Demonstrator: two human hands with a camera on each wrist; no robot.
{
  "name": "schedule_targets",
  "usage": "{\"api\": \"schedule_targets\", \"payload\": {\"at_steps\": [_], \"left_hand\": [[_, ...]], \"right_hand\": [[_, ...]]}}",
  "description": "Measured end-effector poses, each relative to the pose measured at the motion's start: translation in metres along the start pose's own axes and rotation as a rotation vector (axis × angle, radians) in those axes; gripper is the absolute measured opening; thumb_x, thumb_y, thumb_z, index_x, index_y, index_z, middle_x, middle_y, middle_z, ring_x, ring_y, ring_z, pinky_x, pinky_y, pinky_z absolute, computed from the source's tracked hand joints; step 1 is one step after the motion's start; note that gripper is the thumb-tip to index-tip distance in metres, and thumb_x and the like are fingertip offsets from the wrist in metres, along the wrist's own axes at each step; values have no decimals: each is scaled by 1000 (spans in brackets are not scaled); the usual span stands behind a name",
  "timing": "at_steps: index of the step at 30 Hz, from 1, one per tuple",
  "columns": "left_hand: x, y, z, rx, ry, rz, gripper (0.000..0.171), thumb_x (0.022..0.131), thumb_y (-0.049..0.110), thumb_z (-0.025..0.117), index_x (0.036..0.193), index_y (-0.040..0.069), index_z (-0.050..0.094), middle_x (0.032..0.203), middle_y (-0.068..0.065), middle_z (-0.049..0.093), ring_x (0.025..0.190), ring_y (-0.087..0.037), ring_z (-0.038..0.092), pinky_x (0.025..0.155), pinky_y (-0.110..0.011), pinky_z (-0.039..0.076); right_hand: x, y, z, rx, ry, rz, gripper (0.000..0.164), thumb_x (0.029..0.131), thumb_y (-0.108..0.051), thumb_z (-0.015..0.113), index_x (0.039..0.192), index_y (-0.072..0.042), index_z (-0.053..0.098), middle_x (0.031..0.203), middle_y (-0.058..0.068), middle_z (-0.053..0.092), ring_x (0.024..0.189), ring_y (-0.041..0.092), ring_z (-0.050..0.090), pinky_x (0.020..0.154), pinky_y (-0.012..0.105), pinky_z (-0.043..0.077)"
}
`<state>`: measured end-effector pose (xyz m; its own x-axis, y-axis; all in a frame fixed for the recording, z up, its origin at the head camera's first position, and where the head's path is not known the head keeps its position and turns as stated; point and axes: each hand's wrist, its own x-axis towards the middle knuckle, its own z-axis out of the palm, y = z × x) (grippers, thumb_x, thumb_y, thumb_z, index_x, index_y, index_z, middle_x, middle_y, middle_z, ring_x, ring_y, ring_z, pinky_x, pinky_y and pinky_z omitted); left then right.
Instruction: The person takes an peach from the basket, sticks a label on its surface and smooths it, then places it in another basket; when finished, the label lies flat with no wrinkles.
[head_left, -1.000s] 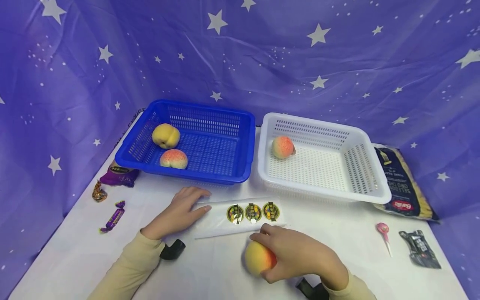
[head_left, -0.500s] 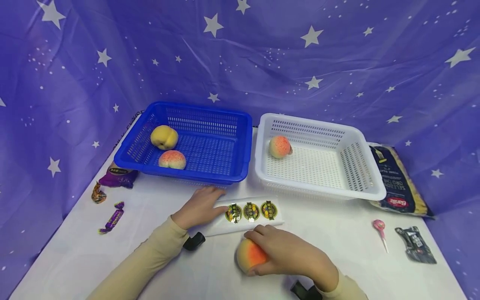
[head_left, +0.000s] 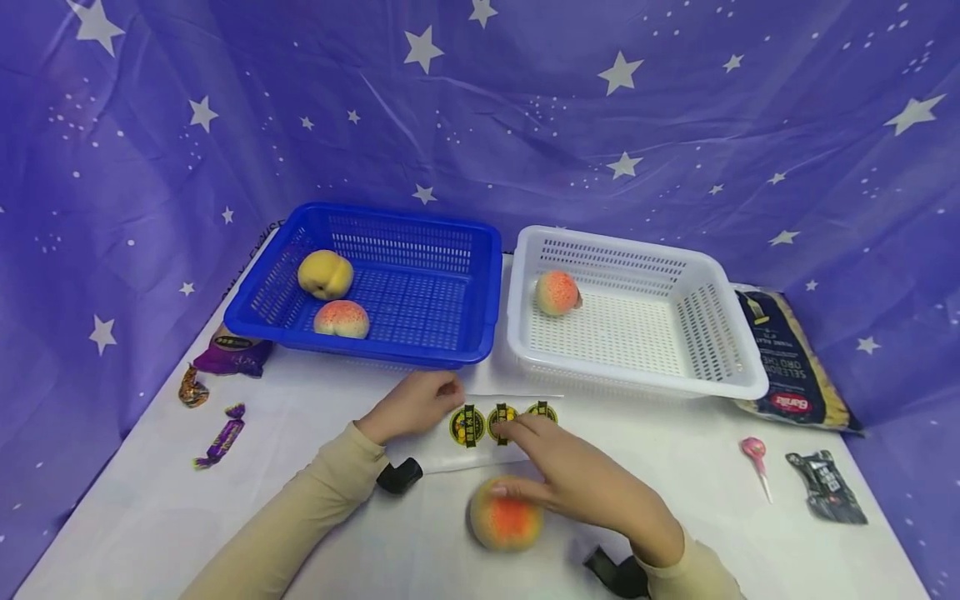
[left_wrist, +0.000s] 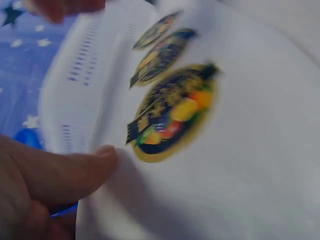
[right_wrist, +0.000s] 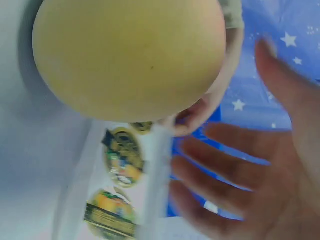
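A white strip [head_left: 476, 457] bearing round black-and-gold fruit stickers lies on the table. My left hand [head_left: 415, 408] pinches its upper left edge; in the left wrist view the thumb [left_wrist: 75, 172] presses the sheet's edge while the fingers are partly hidden behind it. Nearer to me sits a yellow-and-red peach [head_left: 510, 527], resting on the table. Just above and to its right hovers my right hand [head_left: 581, 475], fingers reaching over the strip. The right wrist view shows that hand's fingers [right_wrist: 225, 170] spread apart, away from the large pale side of the peach [right_wrist: 130, 55].
Behind the strip stand a blue basket [head_left: 405, 360] with two peaches and a white basket [head_left: 637, 379] with one. Wrapped candies [head_left: 221, 437] lie at left. A lollipop [head_left: 754, 450], a black packet [head_left: 828, 487] and a pasta bag [head_left: 798, 367] lie at right.
My left hand has moved right along the strip and its fingers have closed on the edge. My right hand has let go of the peach and lifted toward the strip.
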<state>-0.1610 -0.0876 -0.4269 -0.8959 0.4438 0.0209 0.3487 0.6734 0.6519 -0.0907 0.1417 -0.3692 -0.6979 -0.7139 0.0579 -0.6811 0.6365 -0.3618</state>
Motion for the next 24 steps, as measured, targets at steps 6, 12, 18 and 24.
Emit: {"api": "schedule_targets", "payload": {"at_steps": [6, 12, 18, 24], "left_hand": [[-1, 11, -15, -321, -217, -73, 9, 88, 19, 55, 96, 14, 55, 84, 2, 64, 77, -11, 52, 71, -28, 39], [0, 17, -15, -490, -331, -58, 23, 87, 22, 56, 107, 11, 54, 91, -4, 66, 80, -13, 57, 72, -27, 40], [5, 18, -10, -615, -364, -101, 23, 86, 25, 58, 103, 10, 60, 84, -5, 65, 66, -12, 56, 57, -25, 43], [7, 20, -7, -732, -402, -147, 25, 85, 27, 59, 100, 8, 65, 81, -7, 63, 64, -11, 54, 54, -23, 43]], "right_hand": [[16, 3, 2, -22, 240, -53, 30, 82, -32, 62, 106, -14, 59, 104, -7, 54, 99, 7, 47, 86, 26, 40], [26, 8, 5, -66, 291, -7, 28, 79, -24, 67, 104, -14, 61, 101, -5, 56, 98, 12, 48, 85, 29, 41], [26, 12, 8, -98, 278, 4, 33, 75, -24, 71, 104, -15, 59, 99, -6, 55, 96, 13, 48, 82, 28, 41], [24, 16, 11, -104, 309, 2, 33, 72, -24, 73, 100, -14, 58, 95, -7, 56, 88, 9, 48, 74, 25, 41]]}}
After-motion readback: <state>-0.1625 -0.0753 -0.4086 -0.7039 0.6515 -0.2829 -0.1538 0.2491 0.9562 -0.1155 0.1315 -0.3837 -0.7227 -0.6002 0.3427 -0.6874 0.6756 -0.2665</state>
